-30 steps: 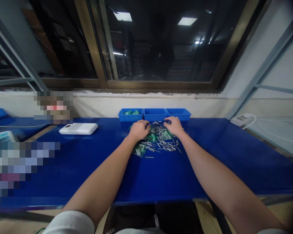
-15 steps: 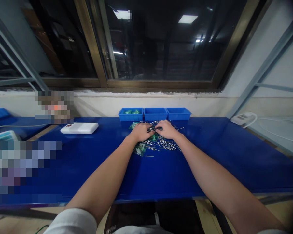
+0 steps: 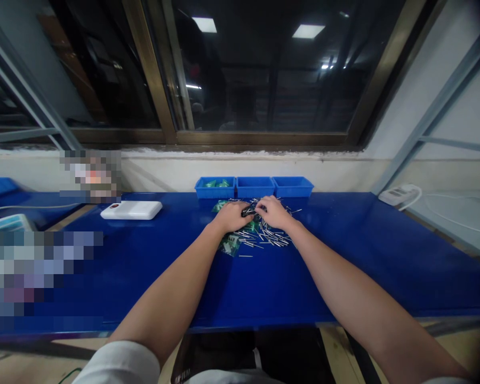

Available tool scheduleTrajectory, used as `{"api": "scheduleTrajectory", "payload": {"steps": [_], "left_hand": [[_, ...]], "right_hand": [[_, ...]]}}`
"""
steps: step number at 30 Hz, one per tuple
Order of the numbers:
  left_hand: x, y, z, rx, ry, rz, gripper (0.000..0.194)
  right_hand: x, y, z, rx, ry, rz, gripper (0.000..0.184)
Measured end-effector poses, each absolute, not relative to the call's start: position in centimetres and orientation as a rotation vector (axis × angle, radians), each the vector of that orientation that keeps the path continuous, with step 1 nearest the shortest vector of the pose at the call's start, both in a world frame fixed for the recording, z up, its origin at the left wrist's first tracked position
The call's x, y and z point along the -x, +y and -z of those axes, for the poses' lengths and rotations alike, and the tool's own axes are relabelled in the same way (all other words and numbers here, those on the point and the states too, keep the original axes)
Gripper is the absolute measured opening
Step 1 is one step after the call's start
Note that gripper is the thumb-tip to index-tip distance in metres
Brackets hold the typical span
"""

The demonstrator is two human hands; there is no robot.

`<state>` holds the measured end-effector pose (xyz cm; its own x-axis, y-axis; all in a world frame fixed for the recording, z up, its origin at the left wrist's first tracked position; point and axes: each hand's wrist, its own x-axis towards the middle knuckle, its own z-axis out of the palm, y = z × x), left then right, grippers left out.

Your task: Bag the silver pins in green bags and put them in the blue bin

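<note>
My left hand [image 3: 231, 216] rests over the left part of a pile of thin silver metal pins [image 3: 275, 238] that look like nails or long screws. Its fingers curl around a small dark thing [image 3: 248, 212] that I cannot make out. Just to the right, my right hand [image 3: 275, 212] is over the same pile, with thumb and fingers bent together; what they pinch is too small to tell. Clear packets with green print or contents [image 3: 229, 245] lie under and beside the left hand. One single pin [image 3: 246, 256] lies apart in front.
Three blue bins [image 3: 255, 186] stand along the wall; the left one holds green packets [image 3: 216, 184]. On the blue table [image 3: 264, 298], a white power bank [image 3: 132, 210] lies to the left. A white power strip [image 3: 399, 194] with a cable sits at the far right.
My right fingers have drawn slightly back from the dark thing at my left fingers, opening a small gap between the hands. The pile looks nearly the same.
</note>
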<state>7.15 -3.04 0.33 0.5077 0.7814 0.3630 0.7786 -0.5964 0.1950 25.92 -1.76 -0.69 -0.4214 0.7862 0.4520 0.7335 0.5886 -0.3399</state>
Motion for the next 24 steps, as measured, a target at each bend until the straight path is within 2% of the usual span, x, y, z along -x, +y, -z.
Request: {"api": "scheduleTrajectory", "payload": {"steps": [4, 8, 11, 17, 22, 24], "left_hand": [[-7.2, -2.8, -0.4, -2.637, 1.319, -0.893, 0.038], [-7.3, -2.8, -0.6, -2.568, 1.278, -1.037, 0.024], [-7.4, -3.0, -0.7, -2.582, 1.297, -1.062, 0.021], [-7.5, -3.1, -0.7, -2.698, 1.335, -0.975, 0.027], [-7.5, -3.1, -0.8, -2.742, 1.47, -0.877, 0.026], [-7.5, -3.1, -0.9, -2.739, 1.504, -0.85, 0.026]], "right_hand": [[-25.9, -1.8, 0.4, 1.199, -2.161, -0.077, 0.022], [-25.9, -1.9, 0.0, 1.181, -2.143, -0.035, 0.031], [-25.8, -2.1, -0.3, 1.178, -2.138, -0.032, 0.035], [-25.5, -2.6, -0.7, 1.188, -2.107, -0.088, 0.044], [-25.6, -2.6, -0.4, 1.043, -1.888, -0.478, 0.025], [-25.7, -2.5, -0.3, 0.967, -1.825, -0.599, 0.024]]}}
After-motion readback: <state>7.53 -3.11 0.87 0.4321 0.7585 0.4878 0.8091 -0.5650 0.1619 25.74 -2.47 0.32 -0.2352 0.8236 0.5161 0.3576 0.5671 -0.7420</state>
